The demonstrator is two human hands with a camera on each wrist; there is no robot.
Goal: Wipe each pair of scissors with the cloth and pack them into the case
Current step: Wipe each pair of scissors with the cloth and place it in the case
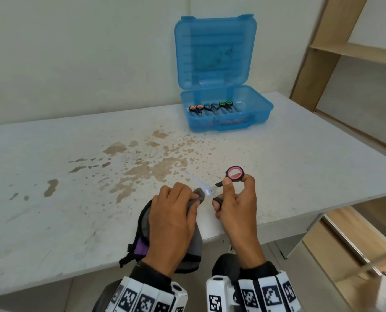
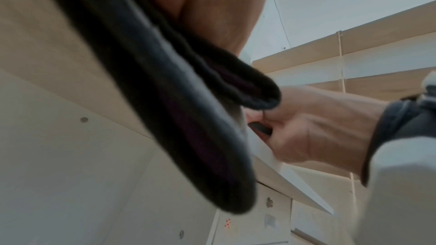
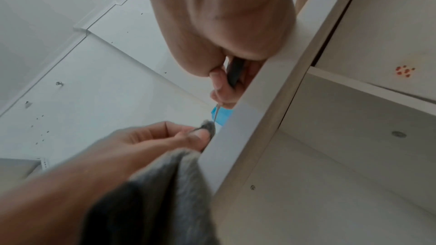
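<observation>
Near the table's (image 1: pixel 52 221) front edge, the right hand (image 1: pixel 237 212) grips pink-handled scissors (image 1: pixel 234 173); the left hand (image 1: pixel 174 219) pinches the cloth (image 1: pixel 198 194) around their blades. The case (image 1: pixel 228 109) stands open at the far edge.

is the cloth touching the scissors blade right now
Touching. The head view shows the left hand pressing the grey cloth around the blade of the pink-handled scissors, near the pivot.

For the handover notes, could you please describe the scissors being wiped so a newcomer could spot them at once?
Start at the open blue case at the back of the white table, then come to the near edge. There the right hand holds the scissors while the left hand pinches the grey cloth around the blades. Its handle lining is pink; those in the case are orange, dark and green.
</observation>
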